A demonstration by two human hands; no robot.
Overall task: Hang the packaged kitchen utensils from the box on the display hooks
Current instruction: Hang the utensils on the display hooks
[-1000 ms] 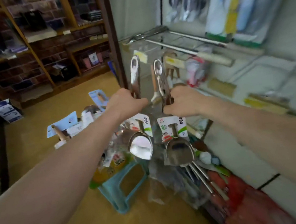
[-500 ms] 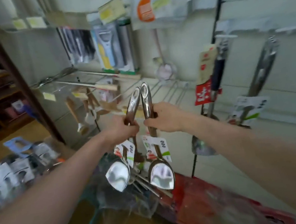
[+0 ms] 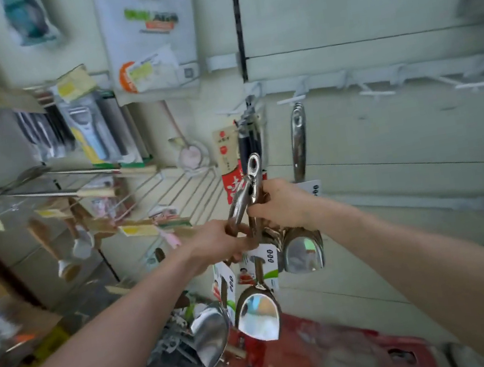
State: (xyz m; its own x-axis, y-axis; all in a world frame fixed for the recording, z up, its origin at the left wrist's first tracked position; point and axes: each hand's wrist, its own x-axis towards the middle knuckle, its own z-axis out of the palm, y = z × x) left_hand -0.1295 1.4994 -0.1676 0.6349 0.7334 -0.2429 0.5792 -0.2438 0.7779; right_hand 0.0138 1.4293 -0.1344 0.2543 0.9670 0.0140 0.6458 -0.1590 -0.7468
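**Two shiny spatulas in your hands, near the hooks**

Your left hand [image 3: 221, 243] was curled tight round the handle of the first spatula [image 3: 210, 334]. The handle leaned up toward 1 o'clock. Its wide, shiny blade hung down at 7 o'clock from that hand.

Your right hand [image 3: 281, 202] gripped the handle of the second spatula [image 3: 258, 319]. This one stood almost straight, with the hole end at 12 o'clock and the blade at 6 o'clock. The two handles touched and crossed just above your hands. A white and green paper card [image 3: 259, 267] sat on the neck of the second spatula.

You held both spatulas up in front of the wall, a little below the white hook rail [image 3: 375, 77]. The rail ran from 12 o'clock toward 2 o'clock of your right hand.

A third spatula [image 3: 298, 140] hung from a hook [image 3: 288, 101] on that rail. Your right hand hid part of it, and its blade showed at 5 o'clock from that hand.

A black-handled tool [image 3: 247, 140] with a red card hung at 12 o'clock from your hands. A wire rack [image 3: 173, 193] stuck out at 10 o'clock.
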